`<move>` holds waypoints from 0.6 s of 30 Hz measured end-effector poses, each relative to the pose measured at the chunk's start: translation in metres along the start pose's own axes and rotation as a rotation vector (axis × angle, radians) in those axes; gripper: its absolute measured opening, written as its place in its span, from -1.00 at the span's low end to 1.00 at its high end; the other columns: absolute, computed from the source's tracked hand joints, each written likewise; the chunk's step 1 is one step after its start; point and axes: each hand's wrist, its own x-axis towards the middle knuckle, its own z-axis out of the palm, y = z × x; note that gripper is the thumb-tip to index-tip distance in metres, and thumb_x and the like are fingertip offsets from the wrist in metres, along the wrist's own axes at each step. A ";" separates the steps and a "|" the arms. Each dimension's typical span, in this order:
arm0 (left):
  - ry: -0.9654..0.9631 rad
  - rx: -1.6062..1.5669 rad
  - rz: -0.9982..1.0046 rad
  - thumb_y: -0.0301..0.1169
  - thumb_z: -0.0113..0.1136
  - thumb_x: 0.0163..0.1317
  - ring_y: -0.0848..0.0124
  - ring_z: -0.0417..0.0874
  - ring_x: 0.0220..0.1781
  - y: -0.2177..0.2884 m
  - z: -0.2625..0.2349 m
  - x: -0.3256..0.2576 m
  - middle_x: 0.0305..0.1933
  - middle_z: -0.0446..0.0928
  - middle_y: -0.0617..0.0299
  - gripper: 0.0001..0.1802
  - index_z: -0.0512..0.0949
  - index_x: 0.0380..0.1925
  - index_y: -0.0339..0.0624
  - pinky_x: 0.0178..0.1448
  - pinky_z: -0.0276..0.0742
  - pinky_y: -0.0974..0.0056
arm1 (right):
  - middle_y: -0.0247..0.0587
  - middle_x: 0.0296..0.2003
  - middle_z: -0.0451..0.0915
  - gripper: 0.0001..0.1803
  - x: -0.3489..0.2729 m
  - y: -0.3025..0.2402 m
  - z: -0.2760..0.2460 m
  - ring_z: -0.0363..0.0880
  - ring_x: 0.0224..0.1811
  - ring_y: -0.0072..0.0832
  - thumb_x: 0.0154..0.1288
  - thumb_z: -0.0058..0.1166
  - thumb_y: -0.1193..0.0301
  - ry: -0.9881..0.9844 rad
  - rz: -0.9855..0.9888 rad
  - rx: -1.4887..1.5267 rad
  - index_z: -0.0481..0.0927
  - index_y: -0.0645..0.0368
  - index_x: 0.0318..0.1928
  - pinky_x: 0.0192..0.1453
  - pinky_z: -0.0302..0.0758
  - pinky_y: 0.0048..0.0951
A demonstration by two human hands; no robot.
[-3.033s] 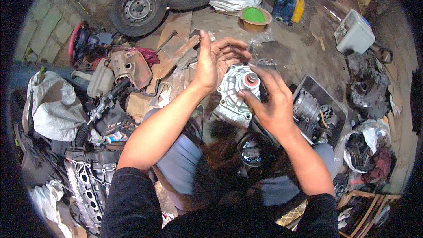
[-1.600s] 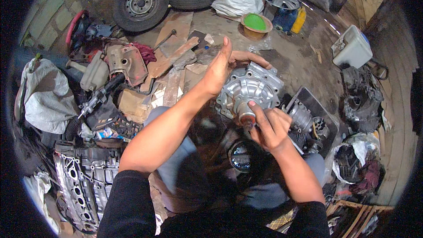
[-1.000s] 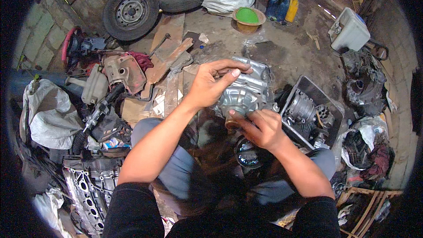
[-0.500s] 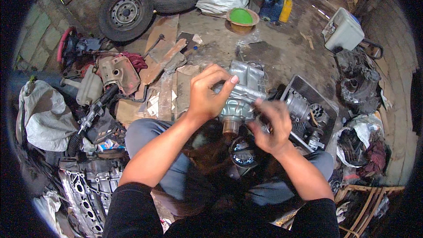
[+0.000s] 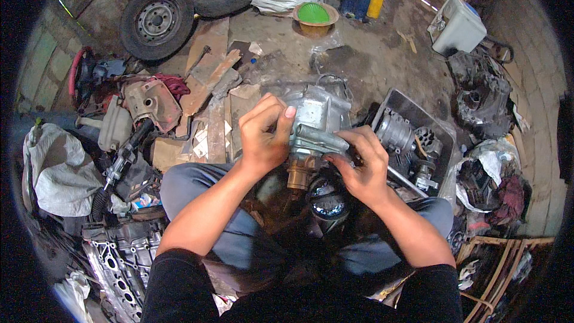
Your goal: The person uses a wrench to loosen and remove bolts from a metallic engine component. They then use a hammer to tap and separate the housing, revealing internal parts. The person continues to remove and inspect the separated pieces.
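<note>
The left hand (image 5: 266, 134) is wrapped tight on the left side of the silver metal case (image 5: 314, 112), and the right hand (image 5: 365, 158) pinches its right end. The case is up in the air, left of the grey bin (image 5: 418, 110)'s left edge. It looks heavy, so it seems best to squeeze with both hands, keep it level, and leave the brown pipe (image 5: 301, 173) free.

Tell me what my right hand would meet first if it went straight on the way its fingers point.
Probably the grey metal housing: your right hand points leftward at it and seems to be touching its edge, though depth is hard to judge.
</note>
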 end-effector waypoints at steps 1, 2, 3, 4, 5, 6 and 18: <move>0.006 -0.014 0.015 -0.64 0.24 0.23 0.25 0.41 -0.51 0.000 0.000 -0.001 -0.56 0.40 0.08 -0.72 0.41 -0.63 -0.38 -0.35 0.36 0.23 | 0.01 -0.22 0.57 -0.53 -0.001 0.001 0.000 0.62 -0.21 -0.06 -0.03 0.48 0.52 0.000 -0.001 -0.005 0.63 0.29 -0.04 -0.18 0.55 -0.21; 0.006 -0.028 0.035 -0.65 0.25 0.22 0.25 0.41 -0.51 -0.001 0.000 -0.001 -0.56 0.40 0.08 -0.72 0.41 -0.64 -0.38 -0.36 0.36 0.23 | 0.02 -0.22 0.57 -0.52 -0.002 0.000 0.000 0.62 -0.21 -0.06 -0.03 0.48 0.53 -0.005 -0.001 -0.006 0.63 0.29 -0.04 -0.18 0.55 -0.21; 0.005 -0.041 0.054 -0.66 0.25 0.21 0.24 0.41 -0.51 -0.002 0.000 -0.002 -0.56 0.40 0.08 -0.72 0.41 -0.64 -0.38 -0.36 0.36 0.23 | 0.02 -0.22 0.57 -0.52 -0.002 0.000 0.000 0.61 -0.22 -0.06 -0.03 0.49 0.53 -0.011 -0.001 -0.008 0.63 0.29 -0.04 -0.18 0.55 -0.21; 0.006 -0.056 0.075 -0.67 0.26 0.20 0.24 0.41 -0.51 -0.003 0.001 -0.002 -0.56 0.40 0.08 -0.72 0.41 -0.65 -0.38 -0.37 0.36 0.22 | 0.03 -0.22 0.57 -0.51 -0.003 0.000 -0.001 0.61 -0.22 -0.06 -0.04 0.49 0.53 -0.015 -0.001 -0.011 0.63 0.29 -0.03 -0.18 0.55 -0.21; 0.005 -0.059 0.083 -0.68 0.27 0.19 0.24 0.41 -0.52 -0.003 0.002 -0.002 -0.57 0.40 0.09 -0.71 0.40 -0.65 -0.38 -0.37 0.36 0.22 | 0.03 -0.21 0.57 -0.51 -0.003 0.001 -0.001 0.61 -0.22 -0.06 -0.04 0.49 0.53 -0.013 -0.010 -0.012 0.63 0.29 -0.03 -0.18 0.56 -0.21; 0.004 -0.061 0.091 -0.69 0.27 0.18 0.24 0.41 -0.52 -0.002 0.003 -0.001 -0.57 0.40 0.09 -0.71 0.40 -0.66 -0.38 -0.37 0.36 0.22 | 0.03 -0.21 0.57 -0.51 -0.004 0.002 -0.001 0.61 -0.22 -0.06 -0.04 0.49 0.53 -0.012 -0.019 -0.013 0.63 0.29 -0.03 -0.18 0.56 -0.21; 0.063 -0.268 -0.029 -0.17 -0.13 0.54 0.28 0.39 -0.54 -0.012 0.003 -0.012 -0.63 0.38 0.12 -0.37 0.32 -0.74 -0.32 -0.39 0.28 0.24 | 0.03 -0.20 0.59 -0.48 -0.010 0.006 -0.002 0.61 -0.22 -0.07 -0.04 0.47 0.53 -0.010 -0.059 -0.015 0.63 0.29 0.01 -0.17 0.56 -0.21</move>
